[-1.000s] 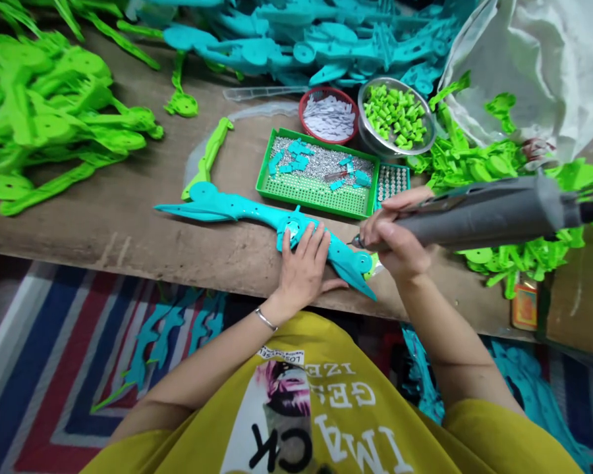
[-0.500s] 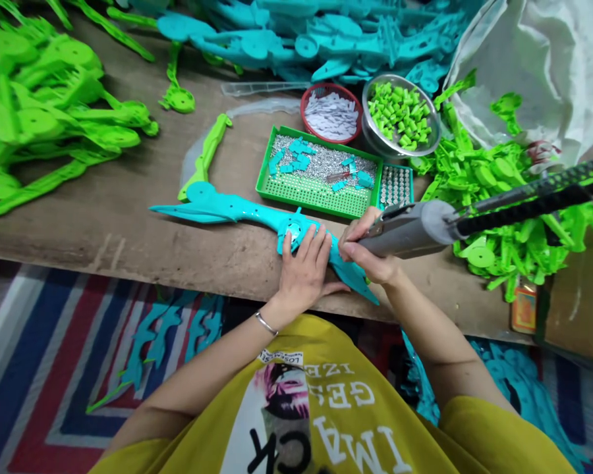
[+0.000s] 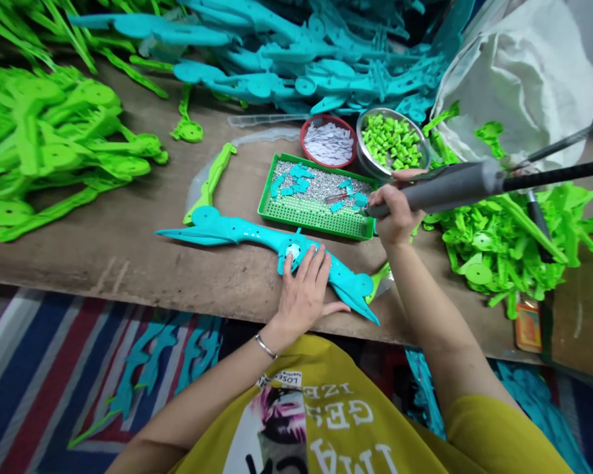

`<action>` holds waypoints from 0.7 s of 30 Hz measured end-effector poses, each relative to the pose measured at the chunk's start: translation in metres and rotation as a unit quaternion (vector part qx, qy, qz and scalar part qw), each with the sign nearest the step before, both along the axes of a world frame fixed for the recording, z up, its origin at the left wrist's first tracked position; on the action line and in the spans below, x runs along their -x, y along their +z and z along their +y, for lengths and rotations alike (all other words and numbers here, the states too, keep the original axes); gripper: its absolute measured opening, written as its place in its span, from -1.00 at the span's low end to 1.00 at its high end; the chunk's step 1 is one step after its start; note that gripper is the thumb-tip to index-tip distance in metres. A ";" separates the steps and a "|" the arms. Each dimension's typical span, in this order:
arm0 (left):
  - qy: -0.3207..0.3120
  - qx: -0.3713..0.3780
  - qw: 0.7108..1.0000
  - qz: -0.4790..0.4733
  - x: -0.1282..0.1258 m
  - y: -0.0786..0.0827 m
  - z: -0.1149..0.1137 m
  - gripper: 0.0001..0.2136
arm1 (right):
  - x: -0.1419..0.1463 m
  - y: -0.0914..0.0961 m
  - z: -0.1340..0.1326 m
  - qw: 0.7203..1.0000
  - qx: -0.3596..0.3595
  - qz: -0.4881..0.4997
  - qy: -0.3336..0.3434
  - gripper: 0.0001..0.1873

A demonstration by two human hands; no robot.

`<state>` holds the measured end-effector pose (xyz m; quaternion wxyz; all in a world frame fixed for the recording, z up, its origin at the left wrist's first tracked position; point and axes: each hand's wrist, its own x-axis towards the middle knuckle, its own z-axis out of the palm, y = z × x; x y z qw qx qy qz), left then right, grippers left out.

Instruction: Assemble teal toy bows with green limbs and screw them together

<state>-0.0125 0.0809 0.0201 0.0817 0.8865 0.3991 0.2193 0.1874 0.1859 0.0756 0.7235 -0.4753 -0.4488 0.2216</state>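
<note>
My left hand lies flat, fingers stretched, on a turquoise plastic bow-shaped toy body near the table's front edge. A round white piece shows in the body's middle, just by my fingertips. Bright green curved limbs stick out at both ends. In my right hand is a grey power screwdriver, held nearly level above the table. Its tip is at the right end of a green perforated tray of small silver screws; contact is unclear. Small turquoise pieces lie on the screws.
Behind the tray stand a red basket of white strips and a metal bowl of green pieces. Green parts are heaped left and right. Turquoise bodies pile up at the back. A white sack stands back right.
My right hand has lifted the screwdriver off the body's right part and carried it up and right to the tray. The right-hand limb is now uncovered. My left hand stays on the body.
</note>
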 end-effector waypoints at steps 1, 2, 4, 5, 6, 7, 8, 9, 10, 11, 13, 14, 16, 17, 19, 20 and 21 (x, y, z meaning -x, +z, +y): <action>0.001 0.000 1.000 -0.001 0.000 0.000 0.000 -0.04 | -0.001 -0.006 0.005 1.000 0.003 0.000 -0.001 -0.69; 0.002 -0.001 1.000 -0.002 0.000 0.000 0.000 -0.04 | -0.002 -0.011 0.010 1.000 0.002 0.001 0.002 -0.69; 0.004 -0.003 1.000 -0.001 0.000 0.000 0.000 -0.03 | -0.003 -0.019 0.015 1.000 0.003 0.001 0.008 -0.71; 0.004 -0.003 1.000 -0.001 0.000 0.000 0.000 -0.03 | -0.003 -0.021 0.017 1.000 0.007 -0.003 0.008 -0.71; 0.004 -0.003 1.000 0.000 -0.001 0.001 0.000 -0.02 | -0.003 -0.023 0.018 1.000 0.013 -0.007 0.006 -0.71; 0.004 -0.002 1.000 0.001 -0.001 0.001 0.000 -0.02 | -0.003 -0.025 0.019 1.000 0.019 -0.010 0.004 -0.70; 0.003 -0.002 1.000 0.001 -0.001 0.001 0.000 -0.02 | -0.003 -0.026 0.019 1.000 0.022 -0.012 0.003 -0.70; 0.002 -0.003 1.000 0.000 -0.001 0.001 0.000 -0.02 | -0.003 -0.026 0.019 1.000 0.023 -0.013 0.003 -0.70; 0.002 -0.005 1.000 -0.003 0.000 0.001 0.000 -0.02 | -0.003 -0.027 0.020 1.000 0.022 -0.013 0.003 -0.71; 0.002 -0.006 1.000 -0.004 0.000 0.001 0.000 -0.03 | -0.004 -0.028 0.020 1.000 0.021 -0.014 0.003 -0.71; 0.003 -0.004 1.000 -0.005 0.000 0.000 0.000 -0.04 | -0.005 -0.028 0.021 1.000 0.024 -0.021 0.000 -0.71; 0.004 -0.001 1.000 -0.004 0.000 0.000 0.000 -0.04 | -0.005 -0.028 0.021 0.999 0.028 -0.027 -0.002 -0.72; 0.003 0.004 1.000 -0.003 0.000 -0.001 0.000 -0.04 | -0.005 -0.028 0.021 0.999 0.037 -0.038 -0.003 -0.73; 0.002 0.005 1.000 -0.003 0.000 -0.001 0.000 -0.04 | -0.006 -0.027 0.021 0.998 0.040 -0.041 -0.003 -0.73; 0.001 0.003 1.000 -0.005 0.000 -0.001 0.000 -0.04 | -0.006 -0.026 0.021 0.998 0.042 -0.041 -0.004 -0.74; 0.001 0.003 1.000 -0.005 0.000 -0.001 0.000 -0.04 | -0.005 -0.025 0.021 0.998 0.042 -0.039 -0.005 -0.74; 0.002 0.002 1.000 -0.005 0.000 0.000 0.000 -0.04 | -0.005 -0.025 0.021 0.999 0.039 -0.037 -0.003 -0.74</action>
